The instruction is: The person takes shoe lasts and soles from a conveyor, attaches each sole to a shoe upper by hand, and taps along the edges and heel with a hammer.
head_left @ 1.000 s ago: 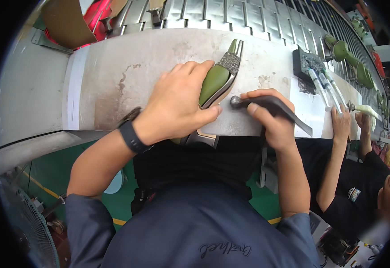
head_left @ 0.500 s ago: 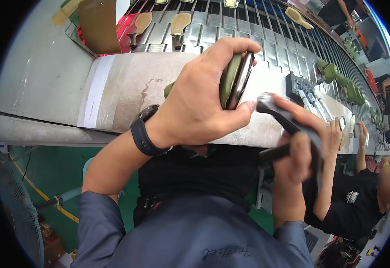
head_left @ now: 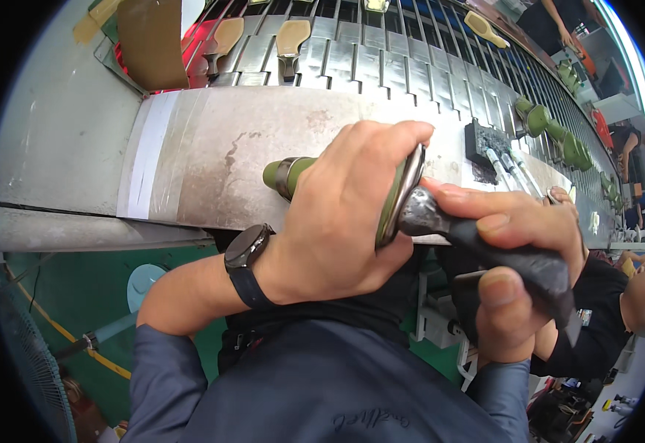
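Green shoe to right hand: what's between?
Head view: the hammer's round metal head lies between the green shoe and most of the right hand; contact with the shoe is unclear.

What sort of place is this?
Probably a shoe factory's production line. A slatted metal conveyor carries tan, sole-shaped pieces, green shoe-like pieces stand farther along it, and the person's right hand holds a dark hammer-like tool.
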Motion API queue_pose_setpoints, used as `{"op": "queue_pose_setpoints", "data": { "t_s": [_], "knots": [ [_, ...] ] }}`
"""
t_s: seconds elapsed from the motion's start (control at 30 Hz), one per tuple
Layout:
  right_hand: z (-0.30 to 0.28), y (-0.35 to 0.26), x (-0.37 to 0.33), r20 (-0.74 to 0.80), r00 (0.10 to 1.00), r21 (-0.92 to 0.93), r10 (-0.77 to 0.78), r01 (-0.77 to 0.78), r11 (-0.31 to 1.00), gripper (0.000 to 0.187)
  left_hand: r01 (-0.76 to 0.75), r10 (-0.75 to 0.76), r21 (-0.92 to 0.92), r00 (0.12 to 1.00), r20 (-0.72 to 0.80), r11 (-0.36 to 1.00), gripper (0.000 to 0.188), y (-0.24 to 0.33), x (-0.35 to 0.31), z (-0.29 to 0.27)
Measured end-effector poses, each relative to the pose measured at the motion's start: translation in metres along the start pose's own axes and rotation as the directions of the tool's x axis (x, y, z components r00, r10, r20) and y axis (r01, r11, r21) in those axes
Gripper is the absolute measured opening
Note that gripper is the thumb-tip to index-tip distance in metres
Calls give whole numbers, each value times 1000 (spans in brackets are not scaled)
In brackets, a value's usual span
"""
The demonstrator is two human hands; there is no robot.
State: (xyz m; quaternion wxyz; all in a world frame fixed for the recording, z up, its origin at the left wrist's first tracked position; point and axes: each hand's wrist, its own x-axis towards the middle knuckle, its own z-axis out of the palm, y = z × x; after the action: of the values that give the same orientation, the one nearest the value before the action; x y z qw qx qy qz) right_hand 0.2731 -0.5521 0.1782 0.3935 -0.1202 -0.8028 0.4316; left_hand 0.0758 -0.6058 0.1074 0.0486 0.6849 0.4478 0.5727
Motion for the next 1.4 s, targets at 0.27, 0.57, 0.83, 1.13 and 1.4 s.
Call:
{"op": "queue_pose_setpoints", "data": {
  "t_s": [0.27,0.57,0.83,1.13,1.4],
  "knots": [
    [-3,-24,13,64,946,136,318,-324,936,52,-161,170,75,976,-133,984,73,19,-45,7],
    [62,89,-83,-132,687,572,715,-536,621,24,63,-41,452,997,-59,890,97,-51,-122,10],
    [93,117,-102,-89,618,727,781,-496,474,27,-12,90,527,988,-123,850,72,-73,-141,17],
    [80,123,-76,-89,885,616,458,-312,723,27,37,35,502,990,-135,864,56,-69,-142,19],
    [42,109,-7,185,890,315,417,-455,833,20,-39,52,581,999,-6,813,72,-71,-142,12]
  ]
}}
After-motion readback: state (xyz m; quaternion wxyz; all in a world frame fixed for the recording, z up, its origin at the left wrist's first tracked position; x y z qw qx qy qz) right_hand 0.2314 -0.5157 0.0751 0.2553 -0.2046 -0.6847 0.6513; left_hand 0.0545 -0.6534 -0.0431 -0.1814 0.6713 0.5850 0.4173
